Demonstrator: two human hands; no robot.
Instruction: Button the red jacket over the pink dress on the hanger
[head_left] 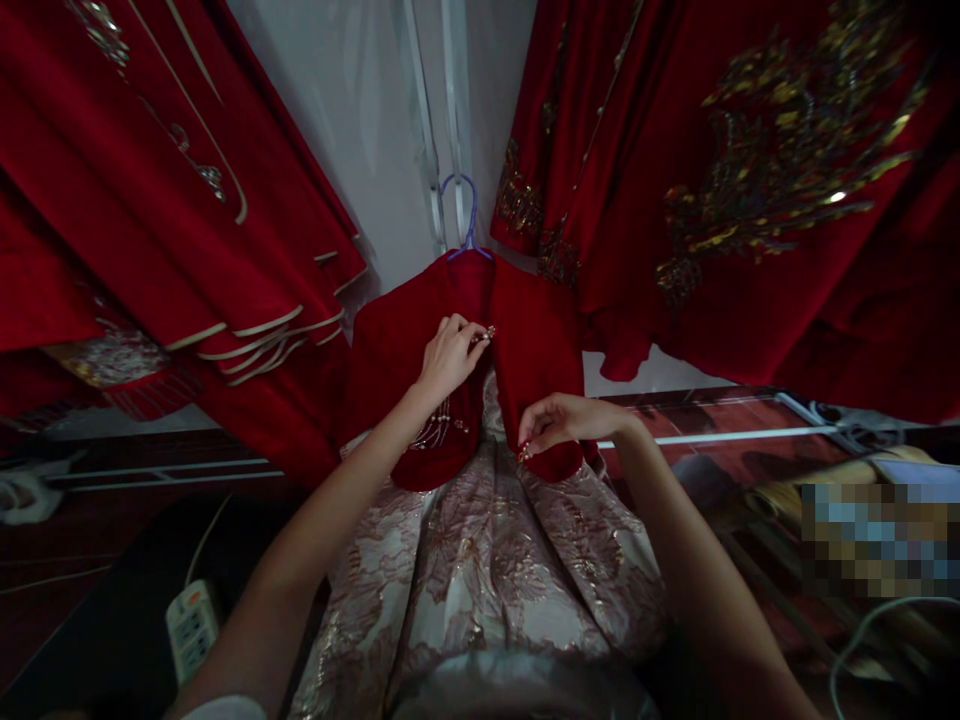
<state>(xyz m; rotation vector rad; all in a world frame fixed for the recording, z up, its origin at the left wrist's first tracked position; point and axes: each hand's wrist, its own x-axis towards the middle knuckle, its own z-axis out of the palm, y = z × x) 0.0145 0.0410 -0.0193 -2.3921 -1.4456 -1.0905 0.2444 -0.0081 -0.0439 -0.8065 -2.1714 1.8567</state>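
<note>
A small red jacket (390, 350) hangs on a purple hanger (466, 215) against a white wall, over a pale brocade skirt (487, 560). My left hand (448, 355) pinches a small beaded clasp at the jacket's front opening, near the collar. My right hand (559, 420) grips the lower front edge of the jacket's right panel, fingers curled around the hem. Both arms reach up from the bottom of the view.
Large red embroidered garments hang at the left (150, 200) and right (750, 180). A white power strip (191, 625) with a cord lies on the dark floor at lower left. Metal rails (720, 435) run along the floor behind.
</note>
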